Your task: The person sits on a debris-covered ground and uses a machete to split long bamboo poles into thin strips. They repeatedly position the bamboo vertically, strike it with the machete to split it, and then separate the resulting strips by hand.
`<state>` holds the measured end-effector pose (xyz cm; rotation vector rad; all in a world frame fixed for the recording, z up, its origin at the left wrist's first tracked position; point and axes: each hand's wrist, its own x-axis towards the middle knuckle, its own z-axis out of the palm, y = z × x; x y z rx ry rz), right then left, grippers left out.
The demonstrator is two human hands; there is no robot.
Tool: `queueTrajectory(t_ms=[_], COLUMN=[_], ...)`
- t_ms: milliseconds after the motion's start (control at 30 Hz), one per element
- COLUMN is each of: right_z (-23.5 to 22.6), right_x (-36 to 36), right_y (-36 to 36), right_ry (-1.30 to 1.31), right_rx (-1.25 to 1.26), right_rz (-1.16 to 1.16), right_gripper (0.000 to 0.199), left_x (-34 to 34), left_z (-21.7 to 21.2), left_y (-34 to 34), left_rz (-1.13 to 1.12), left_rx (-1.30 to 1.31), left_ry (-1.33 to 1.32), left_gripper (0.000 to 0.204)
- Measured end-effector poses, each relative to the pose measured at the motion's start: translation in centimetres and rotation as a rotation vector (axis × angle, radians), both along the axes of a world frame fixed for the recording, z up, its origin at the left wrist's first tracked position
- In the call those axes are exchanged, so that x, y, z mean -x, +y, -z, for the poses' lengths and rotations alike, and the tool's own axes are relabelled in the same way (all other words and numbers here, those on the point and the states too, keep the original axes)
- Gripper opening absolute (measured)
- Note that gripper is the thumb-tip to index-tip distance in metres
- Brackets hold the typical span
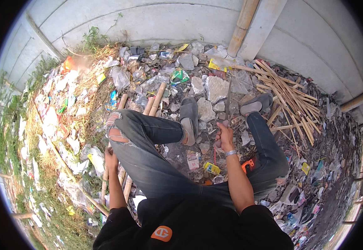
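Observation:
My right hand point(224, 136), with a metal watch on the wrist, is closed around the handle of a machete. The machete's long dark blade point(229, 100) points away from me, between my two sandalled feet. Beside my bent left knee, my left hand point(111, 159) is closed at a bamboo pole point(104, 185); its fingertips are partly hidden. More bamboo poles point(158, 98) pass under my left leg, their cut ends showing beyond it. An orange-handled tool point(248, 165) lies by my right thigh, partly covered.
A pile of split bamboo strips point(287, 96) lies at the right. Broken concrete chunks point(217, 88) and plastic litter cover the ground. A grey concrete wall point(169, 21) stands at the back, with an upright bamboo post point(244, 25) against it. Grass and rubbish spread at the left.

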<state>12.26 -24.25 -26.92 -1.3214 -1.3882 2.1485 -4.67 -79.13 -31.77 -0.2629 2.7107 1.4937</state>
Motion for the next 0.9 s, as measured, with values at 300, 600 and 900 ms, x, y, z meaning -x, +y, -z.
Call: queueTrajectory(t_ms=[300,600,900], right_z=[-5.2,-9.0,-19.2], right_x=[-1.9,-3.2,-4.3], right_y=[-1.9,-6.9,-11.5], right_ry=[0.078,0.066,0.311], right_rx=[-0.085,0.087,-0.02], right_rz=[-0.016,0.084,0.064], right_gripper=[0.03,0.034,0.03], left_x=[-16.2,-10.5,-12.9], left_z=[17.7,10.0,9.6], left_y=[0.7,0.2,3.0], left_rz=[0.253,0.132,0.122], left_rx=[0.93,0.603,0.556], left_ry=[-0.01,-0.273,-0.237], left_gripper=[0.083,0.055,0.057])
